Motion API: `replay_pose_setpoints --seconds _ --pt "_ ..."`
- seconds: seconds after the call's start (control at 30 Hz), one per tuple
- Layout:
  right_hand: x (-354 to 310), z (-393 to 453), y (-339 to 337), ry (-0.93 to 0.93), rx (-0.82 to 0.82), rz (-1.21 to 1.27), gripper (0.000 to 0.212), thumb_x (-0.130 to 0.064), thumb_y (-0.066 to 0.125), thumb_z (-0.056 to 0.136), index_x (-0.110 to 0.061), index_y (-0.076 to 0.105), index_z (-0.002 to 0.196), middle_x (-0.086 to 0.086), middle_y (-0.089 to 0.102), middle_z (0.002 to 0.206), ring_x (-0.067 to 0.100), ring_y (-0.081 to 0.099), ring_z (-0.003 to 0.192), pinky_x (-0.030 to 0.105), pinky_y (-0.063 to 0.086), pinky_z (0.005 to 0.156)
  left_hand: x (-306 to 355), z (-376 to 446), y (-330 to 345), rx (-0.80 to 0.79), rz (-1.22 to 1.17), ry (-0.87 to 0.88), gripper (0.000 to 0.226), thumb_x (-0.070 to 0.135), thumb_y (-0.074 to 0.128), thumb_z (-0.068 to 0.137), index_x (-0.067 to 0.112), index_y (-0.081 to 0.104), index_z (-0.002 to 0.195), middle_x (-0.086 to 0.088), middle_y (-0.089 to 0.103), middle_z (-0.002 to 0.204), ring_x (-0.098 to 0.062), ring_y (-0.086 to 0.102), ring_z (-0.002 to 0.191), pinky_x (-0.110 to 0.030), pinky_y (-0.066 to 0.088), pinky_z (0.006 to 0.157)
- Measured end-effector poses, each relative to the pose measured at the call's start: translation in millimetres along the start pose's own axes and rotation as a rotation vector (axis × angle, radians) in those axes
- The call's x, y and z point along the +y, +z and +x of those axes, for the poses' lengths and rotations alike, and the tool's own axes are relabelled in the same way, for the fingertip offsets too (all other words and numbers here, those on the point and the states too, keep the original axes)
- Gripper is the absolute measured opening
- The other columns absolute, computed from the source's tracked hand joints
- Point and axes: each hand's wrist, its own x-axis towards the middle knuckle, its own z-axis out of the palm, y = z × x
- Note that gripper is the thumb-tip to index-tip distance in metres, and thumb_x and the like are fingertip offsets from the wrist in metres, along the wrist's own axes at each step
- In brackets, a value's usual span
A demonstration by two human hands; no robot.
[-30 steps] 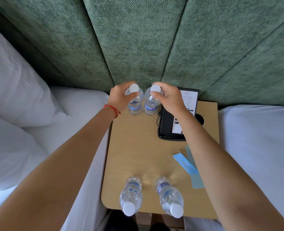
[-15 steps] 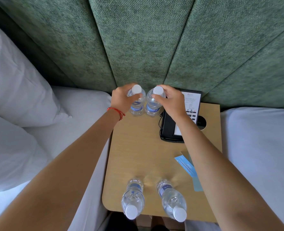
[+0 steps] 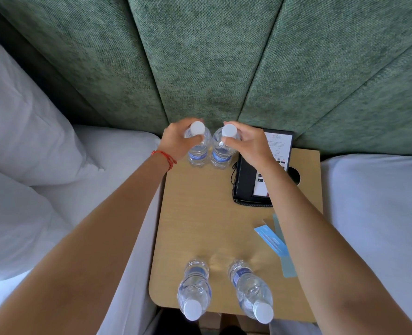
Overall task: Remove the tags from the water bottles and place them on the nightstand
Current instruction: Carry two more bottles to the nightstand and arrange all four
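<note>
Clear plastic with blue labels and white screw caps: that is what we hold at the far edge of the light wooden nightstand (image 3: 200, 221), two small water bottles standing upright side by side, just in front of the green upholstered headboard (image 3: 205, 59). Our left hand (image 3: 176, 143) curls round the neck and shoulder of the far left bottle (image 3: 198, 151), thumb across the front below the cap. Our right hand (image 3: 248, 143) pinches the far right bottle (image 3: 222, 152) at the neck, fingertips just beside its cap. The two bottles stand touching or nearly so; we cannot tell which.

At the near edge of the nightstand stand two more clear bottles, the near left bottle (image 3: 194, 290) and the near right bottle (image 3: 252, 291), apart from each other, caps toward us. Between the two pairs, to the right, lie the light blue paper tags (image 3: 270, 239), flat on the wood and partly hidden under our right forearm.

A black telephone with a white printed card (image 3: 248, 180) sits at the far right of the top, just beside the far right bottle. A thin red string bracelet (image 3: 165, 157) circles our left wrist. White pillows (image 3: 23, 131) lie on the bed to the left, and a white sheet (image 3: 374, 209) covers the bed to the right.
</note>
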Motion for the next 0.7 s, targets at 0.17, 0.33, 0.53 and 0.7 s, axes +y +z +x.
replay_pose_setpoints --seconds 0.17,0.33,0.53,0.7 --pt "1 -2 3 0.003 0.033 0.015 0.046 -0.011 0.073 0.076 -0.008 0.060 0.119 -0.005 0.061 0.116 0.010 0.056 0.114 0.031 0.041 0.105 -1 -4 4 0.055 -0.019 -0.038 0.039 0.013 0.071 0.076 0.011 0.062 0.114 -0.007 0.064 0.117 -0.019 0.056 0.112 -0.022 0.040 0.094" --pt "8 -5 12 -0.012 0.169 -0.008 0.048 -0.010 0.074 0.074 -0.004 0.059 0.120 0.010 0.063 0.123 0.014 0.057 0.115 0.035 0.043 0.104 -4 -9 15 0.209 0.011 -0.075 0.039 0.019 0.073 0.075 0.012 0.065 0.112 -0.011 0.069 0.109 -0.027 0.061 0.101 -0.009 0.033 0.070" --pt "10 -2 8 -0.030 0.141 -0.040 0.050 -0.012 0.075 0.073 -0.005 0.060 0.120 0.010 0.064 0.121 0.014 0.058 0.113 0.032 0.045 0.101 -5 -8 14 0.224 0.045 -0.040 0.037 0.018 0.075 0.072 0.011 0.067 0.108 -0.021 0.069 0.103 -0.034 0.060 0.097 -0.018 0.038 0.071" --pt "9 -2 5 -0.008 0.102 -0.014 0.051 -0.009 0.075 0.073 -0.006 0.059 0.121 0.007 0.065 0.118 0.009 0.059 0.105 0.024 0.046 0.096 -11 -3 10 0.163 0.067 -0.045 0.040 0.019 0.076 0.071 0.012 0.066 0.109 -0.021 0.068 0.104 -0.032 0.060 0.095 -0.001 0.034 0.063"
